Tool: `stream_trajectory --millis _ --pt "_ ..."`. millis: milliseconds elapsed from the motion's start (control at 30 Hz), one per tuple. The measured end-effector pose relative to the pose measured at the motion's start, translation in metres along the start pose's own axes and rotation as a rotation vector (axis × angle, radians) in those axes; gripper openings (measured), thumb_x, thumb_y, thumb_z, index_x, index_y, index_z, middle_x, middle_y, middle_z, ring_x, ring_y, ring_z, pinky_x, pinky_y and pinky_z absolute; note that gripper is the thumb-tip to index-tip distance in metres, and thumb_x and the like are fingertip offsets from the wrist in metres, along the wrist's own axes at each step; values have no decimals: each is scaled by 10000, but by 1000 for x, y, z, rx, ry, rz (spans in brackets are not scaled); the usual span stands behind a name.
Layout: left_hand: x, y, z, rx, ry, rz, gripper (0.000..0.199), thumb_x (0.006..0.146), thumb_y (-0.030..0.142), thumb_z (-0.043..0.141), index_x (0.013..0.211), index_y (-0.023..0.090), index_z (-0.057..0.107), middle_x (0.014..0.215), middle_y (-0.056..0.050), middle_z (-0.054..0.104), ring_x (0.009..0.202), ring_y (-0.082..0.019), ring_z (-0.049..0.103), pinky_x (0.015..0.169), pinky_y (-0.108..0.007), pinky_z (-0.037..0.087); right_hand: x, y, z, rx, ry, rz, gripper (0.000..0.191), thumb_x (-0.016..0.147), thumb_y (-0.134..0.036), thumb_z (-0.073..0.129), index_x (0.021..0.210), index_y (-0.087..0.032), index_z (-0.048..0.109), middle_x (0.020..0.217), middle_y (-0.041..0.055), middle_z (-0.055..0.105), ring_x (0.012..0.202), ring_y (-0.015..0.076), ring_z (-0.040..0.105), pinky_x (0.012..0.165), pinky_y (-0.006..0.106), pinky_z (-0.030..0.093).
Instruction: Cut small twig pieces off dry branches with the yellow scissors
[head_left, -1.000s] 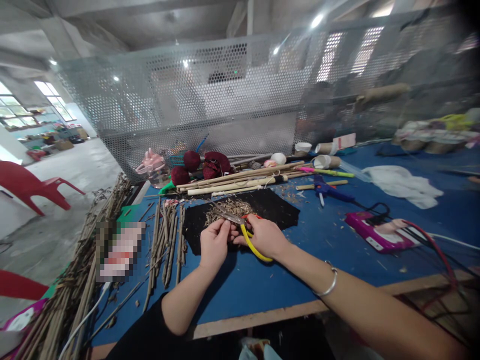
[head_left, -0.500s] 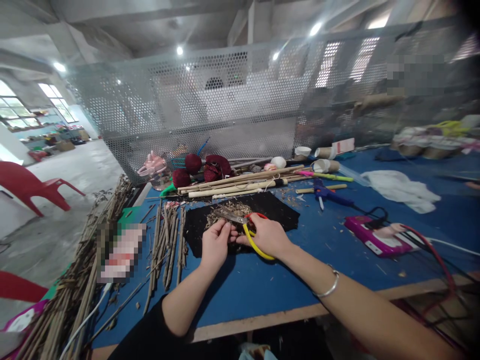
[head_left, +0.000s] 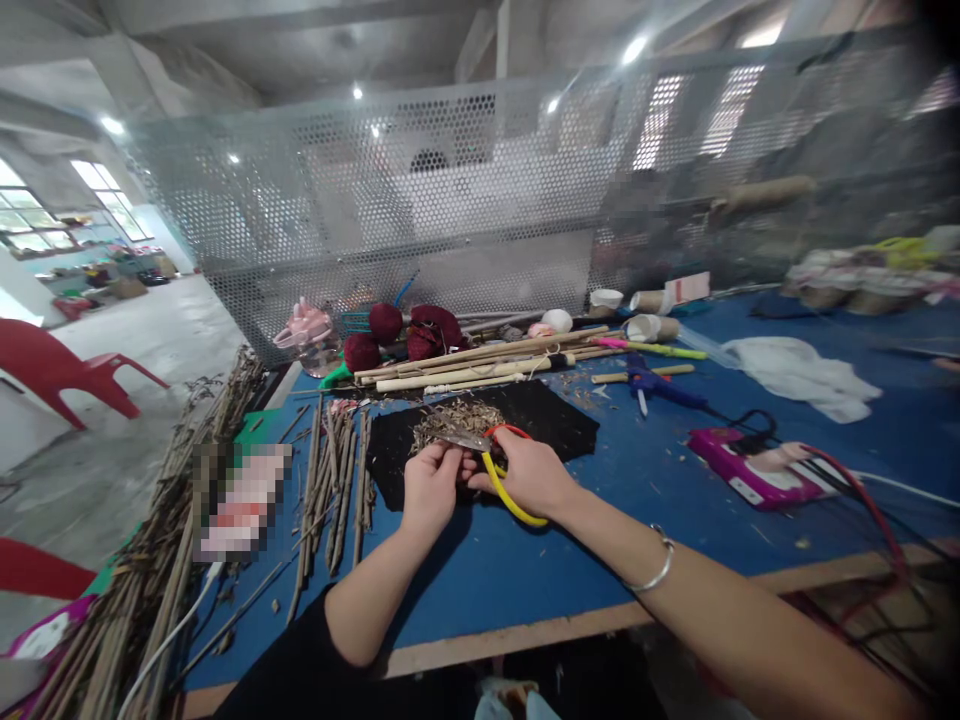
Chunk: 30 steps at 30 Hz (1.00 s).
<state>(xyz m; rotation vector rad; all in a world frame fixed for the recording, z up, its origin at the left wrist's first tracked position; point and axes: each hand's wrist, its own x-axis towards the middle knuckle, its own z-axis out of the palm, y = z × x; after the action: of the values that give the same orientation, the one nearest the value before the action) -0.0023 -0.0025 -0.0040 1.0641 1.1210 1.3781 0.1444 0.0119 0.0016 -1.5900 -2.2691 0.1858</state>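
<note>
My right hand [head_left: 531, 474] is closed around a pair of scissors [head_left: 516, 500] with red and yellow handles. Their metal blades point left, just above the fingertips of my left hand [head_left: 433, 488]. The left thumb and fingers are pinched together; whatever is between them is too small and hidden to make out. Both hands are over the near edge of a black cloth [head_left: 555, 415]. Behind the blades, a heap of short chopped twig bits [head_left: 461, 412] lies on this cloth.
Brown twigs [head_left: 341, 490] lie left of the cloth, beside a large dry-stem bundle [head_left: 142, 570]. Pale sticks [head_left: 480, 368] and dark red balls [head_left: 386, 324] are behind. A blue glue gun [head_left: 660, 388] and purple power strip [head_left: 757, 478] sit right. A perforated metal screen [head_left: 450, 210] stands beyond.
The scissors' blades have dipped slightly toward my left fingertips and look closer together. My right hand has shifted a little to the left; my left hand stays almost in place.
</note>
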Motion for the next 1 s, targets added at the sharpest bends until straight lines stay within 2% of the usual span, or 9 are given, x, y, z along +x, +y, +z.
stream_trajectory --millis 167,333,500,667,867,1000 --pt "-1 4 -1 82 -9 52 267 718 366 551 803 123 624 715 -38 630 616 -132 589 542 -225 485 0 0 -1 52 -10 11 451 656 -598 557 828 -197 441 749 27 578 674 165 554 539 234 288" --pt "-2 6 -1 232 8 95 247 745 332 513 698 115 620 655 -42 630 572 -130 582 534 -211 456 0 -1 1 64 34 -21 484 633 -619 551 828 -193 427 768 33 556 680 170 531 565 247 302" --pt "-4 6 1 295 -28 137 257 768 316 480 686 118 623 645 -45 630 582 -135 580 557 -215 446 0 -4 2 87 106 -63 506 608 -619 569 815 -182 418 808 59 542 713 179 520 606 261 324" --pt "-4 4 0 333 0 156 285 782 351 466 668 127 601 616 -35 613 574 -135 570 541 -214 431 -1 -5 2 98 37 5 467 640 -599 562 822 -193 420 751 34 570 653 169 545 549 244 301" --pt "-3 3 -1 327 -6 136 306 787 393 455 661 137 566 617 -21 585 584 -133 565 527 -207 432 -1 -4 1 87 -48 85 457 652 -613 545 813 -195 457 735 38 606 679 190 588 552 246 299" --pt "0 -2 -2 295 -14 110 322 787 427 447 700 139 561 624 -14 564 551 -115 537 513 -204 434 0 -3 0 73 -53 94 456 671 -634 507 805 -199 477 739 44 621 681 196 597 544 248 298"
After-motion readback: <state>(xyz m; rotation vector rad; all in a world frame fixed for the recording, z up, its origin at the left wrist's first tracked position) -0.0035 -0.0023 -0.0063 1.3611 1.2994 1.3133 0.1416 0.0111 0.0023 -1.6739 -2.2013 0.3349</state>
